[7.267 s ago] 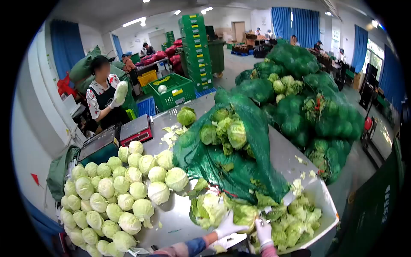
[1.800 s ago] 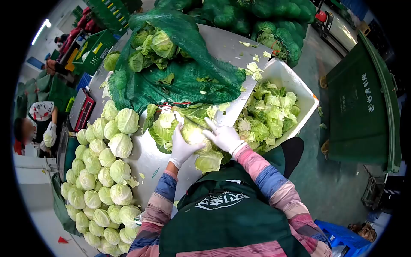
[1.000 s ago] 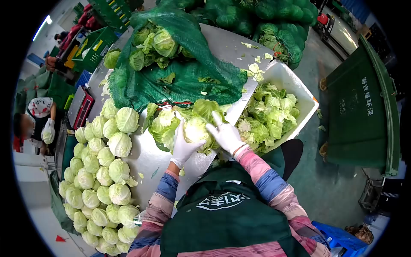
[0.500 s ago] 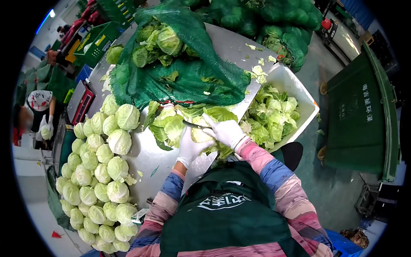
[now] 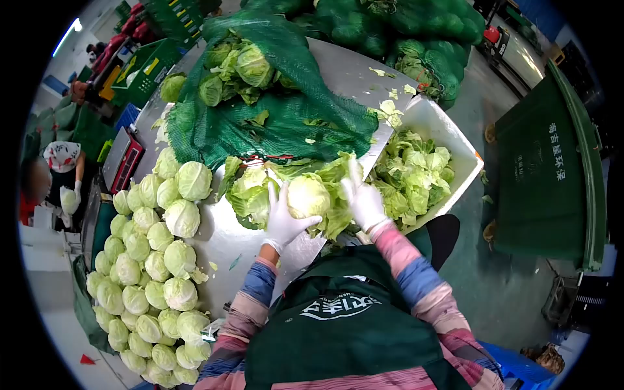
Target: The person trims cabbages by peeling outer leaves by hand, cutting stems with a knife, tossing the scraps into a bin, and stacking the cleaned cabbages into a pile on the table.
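Note:
A pale cabbage head lies between my two gloved hands on the metal table. My left hand touches its left side, fingers spread and thumb below it. To the right, my right hand has its fingers apart beside loose outer leaves; whether it touches them is hard to tell. No knife shows in it. More leafy cabbage rests left of my left hand. Behind is a green mesh bag with cabbages in its mouth.
Many trimmed cabbages are piled at the left. A white bin of leaves stands right of the table. Filled mesh bags lie behind, a green dumpster stands far right, and another person is at far left.
The dark-handled knife seen at the cabbage is no longer visible. My right hand has opened and moved right, and the outer leaves now spread away from the head.

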Demonstrator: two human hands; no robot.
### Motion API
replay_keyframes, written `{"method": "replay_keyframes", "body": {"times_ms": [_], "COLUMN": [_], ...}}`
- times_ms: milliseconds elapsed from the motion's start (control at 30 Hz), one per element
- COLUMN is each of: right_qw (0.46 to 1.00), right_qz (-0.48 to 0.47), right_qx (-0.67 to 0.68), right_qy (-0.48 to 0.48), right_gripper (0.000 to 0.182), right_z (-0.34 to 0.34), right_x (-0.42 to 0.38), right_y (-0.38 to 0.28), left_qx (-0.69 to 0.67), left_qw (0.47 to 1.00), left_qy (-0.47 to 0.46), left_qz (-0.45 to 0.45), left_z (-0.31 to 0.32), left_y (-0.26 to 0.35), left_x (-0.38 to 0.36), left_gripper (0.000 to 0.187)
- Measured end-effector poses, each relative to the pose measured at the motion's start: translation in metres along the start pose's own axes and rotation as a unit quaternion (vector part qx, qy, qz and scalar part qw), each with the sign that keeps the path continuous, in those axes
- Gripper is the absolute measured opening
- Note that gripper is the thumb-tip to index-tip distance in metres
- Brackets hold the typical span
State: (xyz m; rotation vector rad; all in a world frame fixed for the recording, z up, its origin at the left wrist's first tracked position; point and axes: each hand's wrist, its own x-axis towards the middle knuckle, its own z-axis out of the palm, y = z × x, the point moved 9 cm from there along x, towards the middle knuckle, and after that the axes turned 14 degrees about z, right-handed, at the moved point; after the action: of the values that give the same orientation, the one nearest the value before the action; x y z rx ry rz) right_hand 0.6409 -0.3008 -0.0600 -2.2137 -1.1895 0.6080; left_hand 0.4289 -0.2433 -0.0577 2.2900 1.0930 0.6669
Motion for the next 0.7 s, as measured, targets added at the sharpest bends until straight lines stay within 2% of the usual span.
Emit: {"method": "replay_keyframes", "body": {"times_ms": [33,100,167,233,300,433,467,567,600,633,667,700], "right_qw": [0.994,0.997,0.995,0.995,0.992,0.987,0.986,0.989,0.992,0.977,0.988,0.964], "right_qz": [0.011,-0.03,-0.018,-0.012,0.011,0.017,0.03,0.064,0.102,0.17,0.115,0.217], "right_qx": [-0.085,-0.072,-0.086,-0.087,-0.113,-0.139,-0.149,-0.108,-0.002,0.011,-0.091,-0.098], "right_qy": [-0.073,-0.02,-0.037,-0.04,-0.049,-0.081,-0.075,-0.075,-0.078,-0.131,-0.043,-0.118], "right_gripper": [0.062,0.06,0.062,0.063,0.063,0.065,0.06,0.054,0.047,0.044,0.042,0.043], "right_z": [0.02,0.02,0.037,0.041,0.046,0.041,0.033,0.033,0.008,0.015,0.031,0.029], "right_x": [-0.026,-0.036,-0.04,-0.041,-0.036,-0.031,-0.029,-0.003,0.018,0.019,0.044,0.053], "right_y": [-0.015,-0.024,-0.029,-0.029,-0.027,-0.028,-0.03,-0.012,0.009,0.019,0.051,0.086], "left_qx": [-0.014,0.009,0.058,0.059,0.112,0.113,0.126,0.151,0.132,0.111,0.088,0.095], "left_qw": [0.999,0.999,0.997,0.997,0.994,0.992,0.991,0.988,0.991,0.994,0.996,0.995], "left_qy": [-0.025,-0.028,-0.055,-0.04,-0.02,-0.043,-0.037,-0.041,-0.029,-0.01,-0.003,-0.007], "left_qz": [0.029,0.033,0.005,0.033,0.004,-0.026,-0.025,-0.019,-0.017,-0.019,-0.014,-0.008], "left_z": [0.009,0.01,0.014,0.013,0.013,0.016,0.015,0.015,0.013,0.01,0.01,0.007], "left_y": [0.002,0.006,0.014,0.022,0.029,0.031,0.033,0.039,0.04,0.04,0.032,0.025], "left_x": [0.004,0.007,0.01,0.011,0.01,0.017,0.016,0.018,0.011,0.005,-0.003,-0.007], "left_gripper": [0.119,0.12,0.121,0.117,0.107,0.1,0.1,0.101,0.104,0.106,0.11,0.11]}}
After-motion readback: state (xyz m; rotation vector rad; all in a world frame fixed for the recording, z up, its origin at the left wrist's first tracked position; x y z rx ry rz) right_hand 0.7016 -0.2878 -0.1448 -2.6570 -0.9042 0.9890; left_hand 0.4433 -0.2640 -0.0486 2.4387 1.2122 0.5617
